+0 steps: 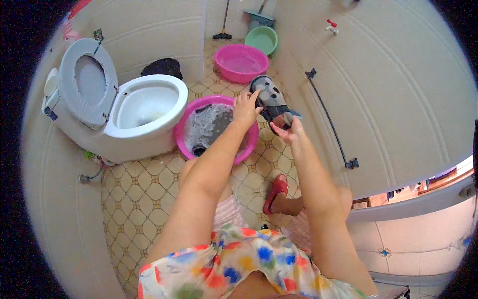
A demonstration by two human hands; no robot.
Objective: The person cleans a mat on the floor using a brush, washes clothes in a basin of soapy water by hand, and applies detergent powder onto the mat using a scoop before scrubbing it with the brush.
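Note:
A grey and black shoe (271, 94) with dark oval spots is held up in front of me, tilted, over the tiled floor. My left hand (245, 109) grips its left side, fingers curled on the edge. Under the lower end, my right hand (290, 131) is closed around it, with part of the shoe hidden by the fingers. Beside and below my left hand stands a pink basin (180, 130) of foamy grey water. A dark item (199, 150) pokes out of the suds at its near side; its kind is unclear.
A white toilet (149, 130) with its lid up stands at left. Behind are a second pink basin (234, 74), a green basin (269, 34), a squeegee (222, 36) and a dustpan (259, 19). A black bar (328, 114) and a red-handled tap (332, 27) are on the right wall.

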